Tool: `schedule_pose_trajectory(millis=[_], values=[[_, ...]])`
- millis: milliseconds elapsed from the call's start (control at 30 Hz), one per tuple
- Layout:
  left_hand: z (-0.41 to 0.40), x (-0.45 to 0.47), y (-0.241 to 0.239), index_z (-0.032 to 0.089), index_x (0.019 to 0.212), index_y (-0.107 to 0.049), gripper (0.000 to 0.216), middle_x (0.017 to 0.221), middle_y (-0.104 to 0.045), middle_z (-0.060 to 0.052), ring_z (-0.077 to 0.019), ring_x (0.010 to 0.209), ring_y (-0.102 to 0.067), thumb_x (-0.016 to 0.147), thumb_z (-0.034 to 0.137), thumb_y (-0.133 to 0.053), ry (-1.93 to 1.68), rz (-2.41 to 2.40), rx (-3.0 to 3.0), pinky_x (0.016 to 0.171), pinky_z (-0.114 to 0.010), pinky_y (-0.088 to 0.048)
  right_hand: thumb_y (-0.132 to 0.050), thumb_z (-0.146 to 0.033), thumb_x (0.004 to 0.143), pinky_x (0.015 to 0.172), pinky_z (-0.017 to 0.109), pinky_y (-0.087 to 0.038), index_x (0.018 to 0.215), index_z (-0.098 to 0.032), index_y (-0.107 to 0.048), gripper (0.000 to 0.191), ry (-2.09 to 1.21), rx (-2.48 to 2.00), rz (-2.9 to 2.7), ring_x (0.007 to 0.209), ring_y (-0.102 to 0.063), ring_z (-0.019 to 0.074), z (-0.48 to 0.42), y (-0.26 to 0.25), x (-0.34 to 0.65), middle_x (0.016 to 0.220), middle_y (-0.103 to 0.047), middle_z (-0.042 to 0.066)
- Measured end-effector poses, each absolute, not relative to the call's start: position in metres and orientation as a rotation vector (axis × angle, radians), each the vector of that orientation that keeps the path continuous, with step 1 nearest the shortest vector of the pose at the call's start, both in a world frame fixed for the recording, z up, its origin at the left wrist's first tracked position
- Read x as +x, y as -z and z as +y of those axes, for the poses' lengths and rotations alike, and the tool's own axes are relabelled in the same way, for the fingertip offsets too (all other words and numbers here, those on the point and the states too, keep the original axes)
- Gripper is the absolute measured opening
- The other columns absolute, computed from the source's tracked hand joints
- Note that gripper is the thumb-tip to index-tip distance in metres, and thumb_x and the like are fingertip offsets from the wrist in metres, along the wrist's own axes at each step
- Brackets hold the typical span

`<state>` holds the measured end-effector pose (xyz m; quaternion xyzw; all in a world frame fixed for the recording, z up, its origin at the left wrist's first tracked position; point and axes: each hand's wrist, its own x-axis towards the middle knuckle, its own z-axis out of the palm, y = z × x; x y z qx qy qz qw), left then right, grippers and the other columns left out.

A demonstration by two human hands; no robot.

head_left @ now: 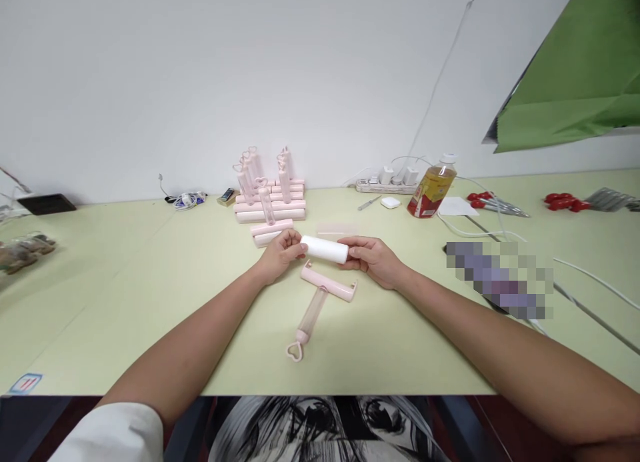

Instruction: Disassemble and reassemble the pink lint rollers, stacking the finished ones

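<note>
A white lint roller refill (pixel 325 249) lies crosswise between my hands, above the table. My left hand (pixel 280 254) closes on its left end with thumb and fingers. At the other end, my right hand (pixel 375 259) grips it the same way. Just below, a pink lint roller handle (pixel 327 283) with a clear grip and heart-shaped loop rests on the table, its holder without a roll. Behind the refill lies a clear plastic cover (pixel 336 229). Several pink lint rollers (pixel 270 212) with white rolls are lined up beyond my left hand, their handles pointing up.
A drink bottle (pixel 433 187) and a power strip (pixel 385 186) stand near the wall. Right of my forearm are a blurred-out phone-like object (pixel 495 282), white cables and red-handled tools (pixel 495 203). A coiled cable (pixel 186 200) sits at the back left.
</note>
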<state>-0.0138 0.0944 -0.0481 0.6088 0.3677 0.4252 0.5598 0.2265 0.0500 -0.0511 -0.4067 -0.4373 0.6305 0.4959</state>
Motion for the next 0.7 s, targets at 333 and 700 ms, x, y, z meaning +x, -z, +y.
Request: schedule_pose_trajectory(millis=[333, 700], values=[[0.095, -0.0152, 0.0484, 0.018, 0.092, -0.055, 0.035, 0.074, -0.051, 0.005, -0.0087, 0.066, -0.053, 0.068, 0.033, -0.076, -0.973, 0.833, 1.464, 0.067, -0.025, -0.045, -0.075, -0.017, 0.066, 0.083, 0.042, -0.06, 0.09, -0.015, -0.074, 0.024, -1.528, -0.989, -1.031, 0.089, -0.067, 0.0212, 0.0495, 0.0503, 0.2257, 0.095, -0.071, 0.007], [0.0972, -0.0185, 0.0479, 0.019, 0.085, -0.051, 0.038, 0.073, -0.048, 0.005, -0.0086, 0.065, -0.048, 0.066, 0.037, -0.079, -0.925, 0.8, 1.536, 0.06, -0.023, -0.04, -0.074, -0.023, 0.066, 0.074, 0.039, -0.061, 0.085, -0.017, -0.07, 0.021, -1.466, -0.941, -1.176, 0.081, -0.065, 0.0189, 0.0499, 0.0474, 0.2259, 0.091, -0.068, 0.003]])
